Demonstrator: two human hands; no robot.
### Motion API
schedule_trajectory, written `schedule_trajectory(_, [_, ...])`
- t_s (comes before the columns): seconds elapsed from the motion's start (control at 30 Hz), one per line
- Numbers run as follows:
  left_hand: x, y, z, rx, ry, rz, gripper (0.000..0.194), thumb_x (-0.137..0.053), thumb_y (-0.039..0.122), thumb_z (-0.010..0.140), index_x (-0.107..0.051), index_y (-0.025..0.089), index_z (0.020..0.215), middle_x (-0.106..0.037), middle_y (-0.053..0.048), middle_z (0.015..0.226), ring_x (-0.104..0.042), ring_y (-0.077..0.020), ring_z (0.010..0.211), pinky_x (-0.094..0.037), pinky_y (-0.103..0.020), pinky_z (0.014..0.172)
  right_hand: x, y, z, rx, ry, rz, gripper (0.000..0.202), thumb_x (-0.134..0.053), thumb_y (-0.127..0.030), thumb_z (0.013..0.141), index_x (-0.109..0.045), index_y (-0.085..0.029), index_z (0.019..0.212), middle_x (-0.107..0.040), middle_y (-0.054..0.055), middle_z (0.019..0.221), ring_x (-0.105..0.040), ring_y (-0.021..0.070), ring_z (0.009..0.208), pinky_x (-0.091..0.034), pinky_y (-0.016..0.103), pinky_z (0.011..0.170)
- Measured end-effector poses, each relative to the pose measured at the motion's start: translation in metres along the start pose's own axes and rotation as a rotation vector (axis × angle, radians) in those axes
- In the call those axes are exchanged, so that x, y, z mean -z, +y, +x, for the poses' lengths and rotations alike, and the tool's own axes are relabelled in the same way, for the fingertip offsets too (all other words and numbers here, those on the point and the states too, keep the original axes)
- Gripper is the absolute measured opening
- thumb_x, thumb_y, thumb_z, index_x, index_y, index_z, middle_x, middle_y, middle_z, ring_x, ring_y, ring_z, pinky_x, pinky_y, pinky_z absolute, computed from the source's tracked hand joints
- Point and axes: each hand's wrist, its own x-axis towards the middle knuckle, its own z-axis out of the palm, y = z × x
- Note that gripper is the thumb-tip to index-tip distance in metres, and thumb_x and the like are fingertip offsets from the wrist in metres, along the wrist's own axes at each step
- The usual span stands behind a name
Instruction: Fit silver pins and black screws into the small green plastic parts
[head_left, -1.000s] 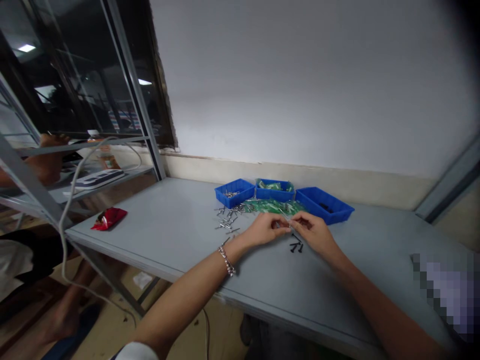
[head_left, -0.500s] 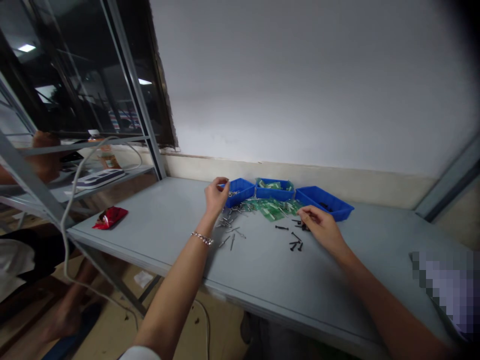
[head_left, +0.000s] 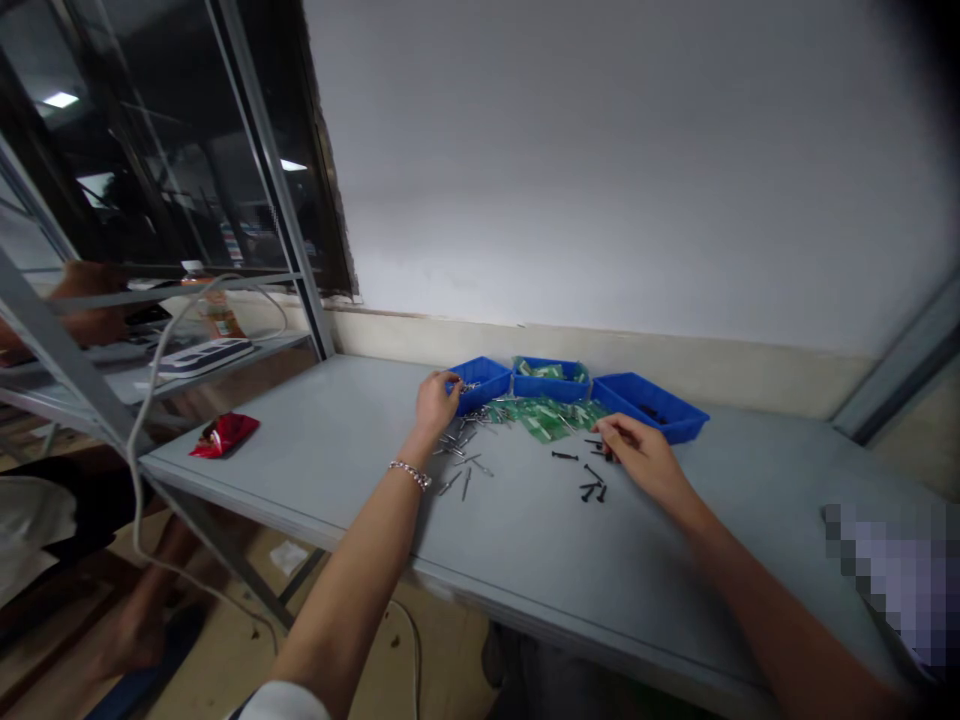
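Note:
My left hand (head_left: 439,400) is at the near left edge of the left blue bin (head_left: 484,385), fingers closed together; whatever they hold is too small to make out. Silver pins (head_left: 466,484) lie scattered on the table below that bin. My right hand (head_left: 637,448) is over the black screws (head_left: 592,491), thumb and fingertips pinched; what is between them is unclear. Green packets (head_left: 546,420) lie between the hands, before the middle blue bin (head_left: 551,387), which holds more of them. The right blue bin (head_left: 675,422) has dark pieces inside.
On the grey table (head_left: 315,460), a red packet (head_left: 225,435) lies at the left. Past the metal frame are a bottle (head_left: 220,310), a power strip (head_left: 202,357) and another person's arm (head_left: 94,300). A blurred item (head_left: 900,580) is at the right edge.
My left hand has moved slightly right and down, and its fingers have come closer together at the left bin. My right hand has hardly moved.

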Motion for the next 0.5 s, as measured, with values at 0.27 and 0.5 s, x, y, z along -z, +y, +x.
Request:
schedule_trajectory(0.27, [0.0002,0.0002,-0.0034,0.036,-0.019,0.077,0.020,-0.051,0.025,0.081,-0.064,0.018,0.095,-0.060,-0.007,0.096,-0.057,-0.0182,0.090,-0.043,-0.028,0.082,0.0003,0.0030,0.0000,-0.008,-0.017,-0.014,0.035,-0.044,-0.047,0.078,-0.059,-0.016,0.077,-0.054,0.002,0.059,-0.051,0.0148,0.054,-0.040,0.027,0.054])
schedule_trajectory(0.5, [0.0008,0.0012,-0.0036,0.026,-0.010,0.065,0.019,-0.049,0.025,0.082,-0.063,0.018,0.092,-0.060,-0.007,0.093,-0.056,-0.0185,0.089,-0.043,-0.028,0.081,0.0009,0.0044,-0.0004,0.001,-0.025,-0.020,0.034,-0.043,-0.047,0.080,-0.059,-0.016,0.078,-0.052,0.001,0.058,-0.051,0.0145,0.055,-0.040,0.027,0.053])
